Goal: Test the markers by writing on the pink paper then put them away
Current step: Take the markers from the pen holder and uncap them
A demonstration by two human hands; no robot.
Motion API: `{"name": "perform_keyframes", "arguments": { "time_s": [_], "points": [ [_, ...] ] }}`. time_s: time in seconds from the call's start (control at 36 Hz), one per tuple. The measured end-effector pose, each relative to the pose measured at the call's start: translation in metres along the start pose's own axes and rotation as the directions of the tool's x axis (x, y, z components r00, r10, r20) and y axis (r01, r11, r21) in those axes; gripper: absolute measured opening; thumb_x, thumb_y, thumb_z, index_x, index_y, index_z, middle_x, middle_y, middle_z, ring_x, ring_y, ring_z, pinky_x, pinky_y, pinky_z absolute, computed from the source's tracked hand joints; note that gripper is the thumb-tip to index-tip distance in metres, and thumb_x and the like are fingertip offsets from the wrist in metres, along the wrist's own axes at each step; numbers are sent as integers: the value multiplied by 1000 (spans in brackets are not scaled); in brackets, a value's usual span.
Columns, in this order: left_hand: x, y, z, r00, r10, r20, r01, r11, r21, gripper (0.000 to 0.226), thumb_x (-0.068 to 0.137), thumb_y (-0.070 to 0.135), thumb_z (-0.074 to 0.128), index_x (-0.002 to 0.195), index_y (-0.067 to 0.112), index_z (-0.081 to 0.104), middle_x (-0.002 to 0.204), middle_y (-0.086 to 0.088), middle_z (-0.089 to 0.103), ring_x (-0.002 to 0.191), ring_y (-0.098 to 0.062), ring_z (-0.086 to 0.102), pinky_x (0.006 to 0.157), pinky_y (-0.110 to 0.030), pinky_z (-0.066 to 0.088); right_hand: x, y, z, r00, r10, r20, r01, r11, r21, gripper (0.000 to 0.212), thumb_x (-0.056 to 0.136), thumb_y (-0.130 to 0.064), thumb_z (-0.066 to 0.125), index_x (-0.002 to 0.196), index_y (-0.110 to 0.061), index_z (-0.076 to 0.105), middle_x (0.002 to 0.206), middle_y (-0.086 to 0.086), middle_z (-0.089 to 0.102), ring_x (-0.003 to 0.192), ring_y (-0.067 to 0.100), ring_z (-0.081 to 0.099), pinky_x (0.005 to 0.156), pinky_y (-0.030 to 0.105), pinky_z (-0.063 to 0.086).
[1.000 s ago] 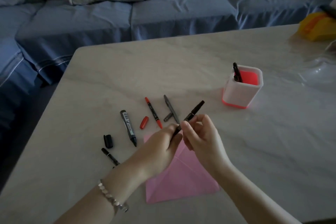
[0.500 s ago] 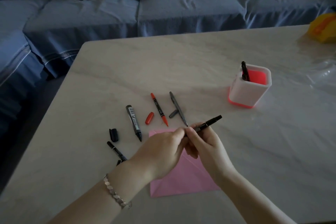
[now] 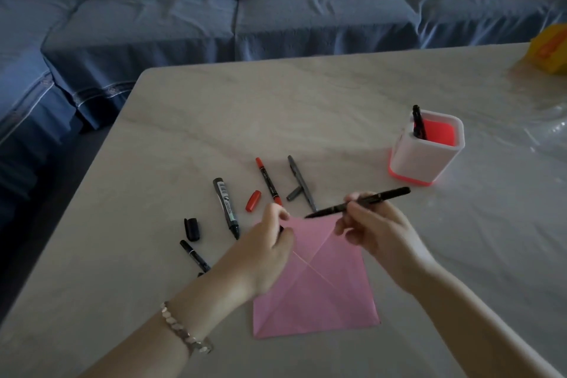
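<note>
The pink paper [image 3: 319, 291] lies near on the table [image 3: 306, 101]. Over its far corner the left hand [image 3: 264, 252] pinches a small dark piece [image 3: 280, 228], and the right hand [image 3: 377, 230] grips a black marker [image 3: 377, 199], tip pointing left. Beyond lies a red marker [image 3: 269, 181]. Far right stands the white holder [image 3: 423, 159].

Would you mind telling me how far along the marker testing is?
Done: one marker stands in the holder. In hand: the right hand holds an uncapped black marker at the pink paper; the left hand pinches what looks like its cap. Left: red marker, grey pen, thick marker and thin marker lie on the table.
</note>
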State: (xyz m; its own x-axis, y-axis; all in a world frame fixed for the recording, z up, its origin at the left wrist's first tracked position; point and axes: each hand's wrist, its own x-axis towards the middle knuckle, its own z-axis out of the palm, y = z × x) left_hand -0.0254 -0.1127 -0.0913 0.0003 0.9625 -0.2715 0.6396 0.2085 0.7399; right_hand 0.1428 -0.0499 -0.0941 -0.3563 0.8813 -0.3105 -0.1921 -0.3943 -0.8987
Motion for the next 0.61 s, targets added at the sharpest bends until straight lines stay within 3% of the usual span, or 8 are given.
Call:
{"name": "perform_keyframes", "arguments": {
  "time_s": [0.08, 0.14, 0.19, 0.31, 0.42, 0.53, 0.58, 0.61],
  "points": [
    [5, -12, -5, 991, -90, -99, 87, 996, -37, 6, 98, 22, 30, 100, 22, 36, 88, -12, 55, 62, -17, 43, 60, -32, 37, 18, -15, -15, 998, 38, -44, -36, 998, 48, 17, 93, -1, 41, 86, -6, 56, 51, 0, 58, 50, 12, 64, 42, 16, 43],
    [8, -17, -6, 984, -121, -129, 114, 992, -58, 7, 97, 17, 32, 101, 17, 38, 120, -14, 54, 68, -23, 51, 65, -35, 43, 32, -23, -23, 996, 63, -55, -68, 994, -87, 17, 93, -6, 45, 84, -8, 58, 55, -2, 63, 52, 7, 65, 44, 13, 45],
    [11, -22, -5, 984, -124, -132, 114, 990, -78, 9, 96, 13, 33, 103, 15, 39, 133, -13, 45, 83, -22, 57, 74, -31, 46, 50, -28, -29, 995, 76, -72, -93, 959, -269, 17, 92, -11, 50, 80, -10, 61, 67, 1, 67, 54, 4, 65, 47, 12, 46],
    [19, -23, -4, 978, -81, -190, 57, 990, -128, 22, 96, 9, 34, 94, 29, 43, 109, -5, 49, 87, -11, 55, 70, -15, 43, 88, -31, -31, 995, 77, -61, -98, 829, -551, 22, 90, -11, 53, 70, -8, 61, 69, 8, 66, 45, 5, 61, 42, 12, 46],
    [34, -11, -5, 957, -26, -290, -23, 986, -163, 29, 93, 4, 42, 91, 30, 54, 92, -2, 59, 79, -13, 59, 61, -6, 42, 121, -14, -32, 994, 21, -109, -102, 541, -835, 28, 87, -16, 55, 62, -6, 61, 52, 4, 60, 36, 7, 53, 46, 18, 45],
    [55, 1, -2, 947, -16, -322, -36, 987, -154, 21, 92, 8, 48, 101, 24, 58, 92, -2, 65, 82, -12, 60, 70, -15, 46, 131, 3, -33, 993, -24, -115, -103, 290, -951, 25, 84, -22, 55, 64, -7, 54, 54, 4, 52, 56, 24, 53, 49, 27, 39],
    [71, 6, 2, 937, -8, -349, -37, 992, -124, 18, 90, 11, 50, 97, 26, 58, 95, -3, 66, 83, -12, 61, 72, -22, 50, 129, 9, -36, 992, -61, -106, -89, 230, -969, 24, 82, -26, 57, 65, -10, 49, 65, 7, 53, 66, 29, 56, 47, 27, 35],
    [80, 9, 5, 936, 0, -353, -37, 995, -96, 17, 90, 12, 51, 98, 25, 59, 98, -2, 65, 82, -12, 60, 69, -17, 48, 127, 11, -37, 992, -72, -105, -86, 230, -969, 22, 82, -28, 58, 73, -9, 53, 72, 9, 57, 73, 30, 59, 51, 28, 37]
  ]
}}
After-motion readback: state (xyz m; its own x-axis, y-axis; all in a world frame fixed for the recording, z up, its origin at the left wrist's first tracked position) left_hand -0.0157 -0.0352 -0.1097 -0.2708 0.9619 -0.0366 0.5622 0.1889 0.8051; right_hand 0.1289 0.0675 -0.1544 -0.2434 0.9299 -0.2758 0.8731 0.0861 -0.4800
